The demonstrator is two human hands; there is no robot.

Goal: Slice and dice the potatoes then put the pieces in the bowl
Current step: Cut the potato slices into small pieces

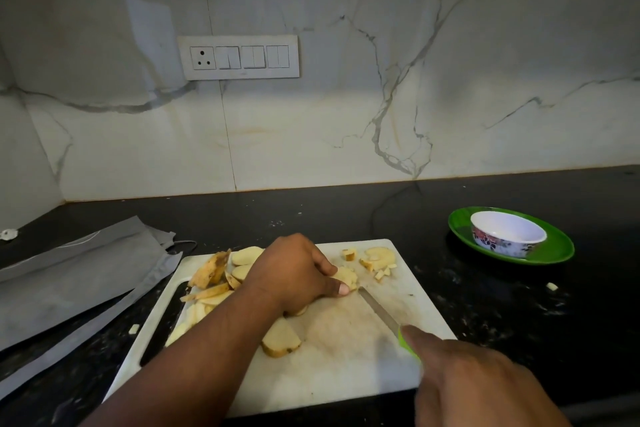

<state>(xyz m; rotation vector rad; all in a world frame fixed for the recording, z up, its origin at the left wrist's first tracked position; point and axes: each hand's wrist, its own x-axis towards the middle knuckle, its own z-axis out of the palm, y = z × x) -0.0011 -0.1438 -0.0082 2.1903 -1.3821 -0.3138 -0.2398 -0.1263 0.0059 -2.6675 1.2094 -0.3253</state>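
On the white cutting board (346,367), the left hand (294,274) pinches a potato slice (346,277) while the right hand (474,381) grips the green-handled knife (381,314), the bowl (507,233) standing well apart on a green plate (561,250).

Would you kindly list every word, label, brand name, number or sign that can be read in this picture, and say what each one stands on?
None: no readable text shows anywhere.
The switch plate on the wall has a socket and rocker switches, with no legible marking.
The bowl bears a floral pattern, no lettering.
The knife, cutting board and green plate show no labels.
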